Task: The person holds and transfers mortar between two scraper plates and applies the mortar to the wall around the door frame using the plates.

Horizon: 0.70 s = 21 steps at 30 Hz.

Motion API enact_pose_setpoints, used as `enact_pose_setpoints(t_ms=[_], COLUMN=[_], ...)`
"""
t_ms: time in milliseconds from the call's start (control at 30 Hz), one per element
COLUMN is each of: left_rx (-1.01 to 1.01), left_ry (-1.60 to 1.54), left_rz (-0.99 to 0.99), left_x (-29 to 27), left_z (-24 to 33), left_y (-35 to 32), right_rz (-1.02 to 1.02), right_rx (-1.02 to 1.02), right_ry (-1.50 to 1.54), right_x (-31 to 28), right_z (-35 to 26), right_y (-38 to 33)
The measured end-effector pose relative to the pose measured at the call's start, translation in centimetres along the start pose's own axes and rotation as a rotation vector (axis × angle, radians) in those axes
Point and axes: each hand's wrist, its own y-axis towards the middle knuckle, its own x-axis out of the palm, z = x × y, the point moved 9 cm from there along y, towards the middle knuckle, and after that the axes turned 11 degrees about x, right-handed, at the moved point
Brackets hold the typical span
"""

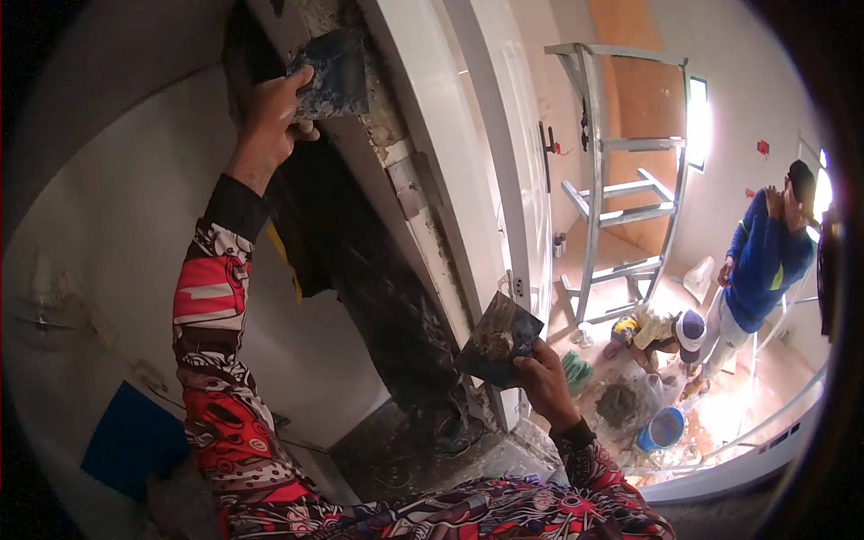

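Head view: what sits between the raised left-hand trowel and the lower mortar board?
Between trowel and mortar board, the head view shows the rough white door frame edge with a metal bracket.

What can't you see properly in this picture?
Head view, hard to make out:
- The gap beside the door frame: too dark to see inside.
- Part of the trowel blade: hidden under the left hand.
- The lump on the flat plate held by the right hand: too small and blurred to identify.
- The crouching person's hands: too small to see.
- The blue bucket's contents: washed out by glare.
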Motion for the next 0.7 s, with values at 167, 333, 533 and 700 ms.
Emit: enact_pose_setpoints(t_ms=[167,333,533,700], left_rx=[0.104,0.496,1.07,0.89], left_ry=[0.007,0.47,1.001,1.318], left_rz=[0.058,0.035,0.118,0.022], left_x=[-0.3,-0.9,1.0,3.9], left_z=[1.7,6.2,10.9,12.5], left_y=[-1.3,-1.3,-1.5,-2.2], right_rz=[0.035,0.025,0.02,0.022], right_rx=[-0.017,-0.006,0.0,0.033], right_ry=[-0.032,-0.024,-0.04,-0.076], right_x=[0.0,-0.3,-0.4,-2.3], right_z=[-0.4,-0.3,-0.3,0.7], right_y=[-0.5,-0.5,-0.3,0.7])
